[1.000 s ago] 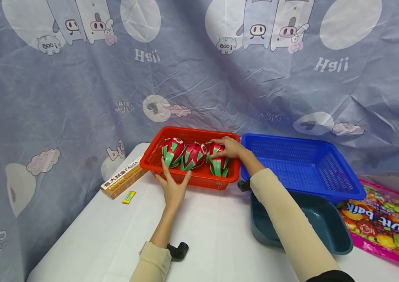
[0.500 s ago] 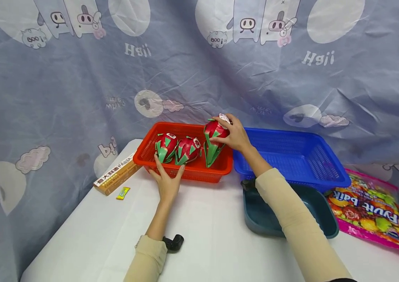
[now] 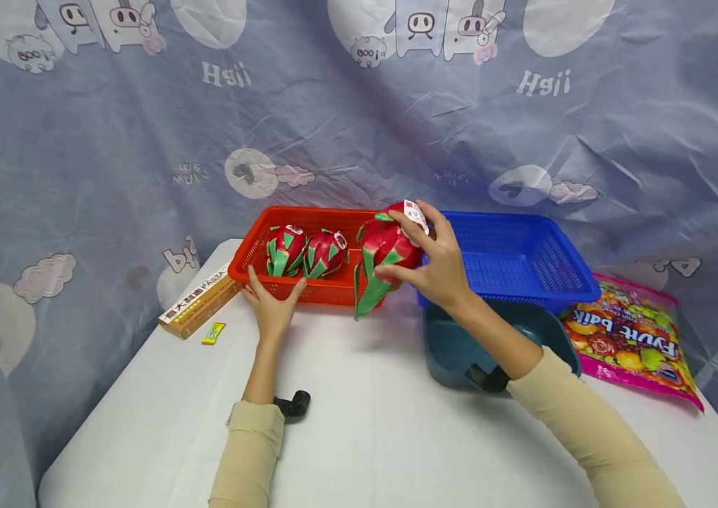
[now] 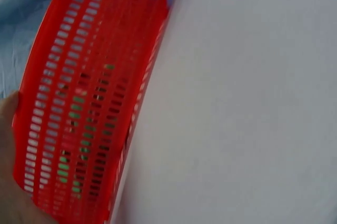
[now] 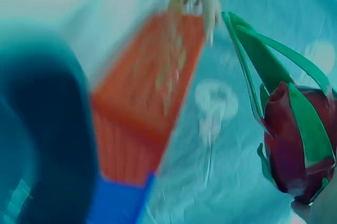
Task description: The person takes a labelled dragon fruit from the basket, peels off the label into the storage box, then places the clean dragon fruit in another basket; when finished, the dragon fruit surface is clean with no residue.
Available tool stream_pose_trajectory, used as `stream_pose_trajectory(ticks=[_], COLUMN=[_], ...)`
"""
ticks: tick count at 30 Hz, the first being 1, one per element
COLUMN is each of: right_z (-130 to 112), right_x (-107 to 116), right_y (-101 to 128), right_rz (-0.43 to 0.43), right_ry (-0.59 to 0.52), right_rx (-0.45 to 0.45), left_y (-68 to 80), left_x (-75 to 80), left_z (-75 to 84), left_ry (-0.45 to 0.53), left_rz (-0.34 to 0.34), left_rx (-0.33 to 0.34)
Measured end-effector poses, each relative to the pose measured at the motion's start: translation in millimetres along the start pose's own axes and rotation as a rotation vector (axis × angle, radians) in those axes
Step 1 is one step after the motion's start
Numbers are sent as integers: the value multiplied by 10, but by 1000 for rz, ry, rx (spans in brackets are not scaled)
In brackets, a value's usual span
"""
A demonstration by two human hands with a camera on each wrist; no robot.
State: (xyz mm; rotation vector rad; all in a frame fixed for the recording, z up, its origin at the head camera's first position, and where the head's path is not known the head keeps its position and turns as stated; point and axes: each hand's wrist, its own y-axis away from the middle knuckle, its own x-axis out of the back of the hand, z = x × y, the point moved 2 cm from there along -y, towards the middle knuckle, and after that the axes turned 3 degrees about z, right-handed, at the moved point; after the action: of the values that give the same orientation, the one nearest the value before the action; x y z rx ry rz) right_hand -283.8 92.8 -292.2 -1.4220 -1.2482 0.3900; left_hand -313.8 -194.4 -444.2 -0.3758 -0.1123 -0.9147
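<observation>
A dragon fruit (image 3: 386, 247) with long green leaf tips and a white sticker is pinched between the thumb and fingers of my right hand (image 3: 444, 271), in the air at the red basket's right end. In the right wrist view the same dragon fruit (image 5: 297, 129) shows at the right, with only a bit of that hand at the edge. Two more dragon fruits (image 3: 286, 247) lie inside the red plastic basket (image 3: 341, 291). My left hand (image 3: 272, 312) rests spread-fingered on the basket's front rim; the left wrist view shows its fingers partly cut off.
Right of the red basket stands a blue basket (image 3: 524, 264), with a dark green basin (image 3: 444, 353) in front of it. A pink fruit candy bag (image 3: 632, 342) lies farther right. At left are a pasta box (image 3: 200, 303) and a small yellow packet (image 3: 214, 333).
My right hand has lifted the third dragon fruit out of the red basket, up and toward me. My left hand stays at the basket's front rim. The head view has shifted.
</observation>
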Motion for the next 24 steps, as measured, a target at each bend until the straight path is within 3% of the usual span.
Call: stream_pose_trajectory(ticks=[6, 12, 17, 24], right_z=[-401, -562, -536, -458], right_x=[7, -136, -250, -510], right_y=[665, 1240, 1451, 1540], right_rz=[-159, -289, -314, -329], right_ry=[-65, -43, 7, 15], right_rx=[-136, -278, -374, -564], left_y=[-133, -143, -130, -106], left_x=[155, 145, 117, 111], left_z=[-56, -75, -84, -62], left_ry=[43, 63, 63, 50], left_rz=[36, 8, -8, -24], left_rx=[-5, -12, -16, -21])
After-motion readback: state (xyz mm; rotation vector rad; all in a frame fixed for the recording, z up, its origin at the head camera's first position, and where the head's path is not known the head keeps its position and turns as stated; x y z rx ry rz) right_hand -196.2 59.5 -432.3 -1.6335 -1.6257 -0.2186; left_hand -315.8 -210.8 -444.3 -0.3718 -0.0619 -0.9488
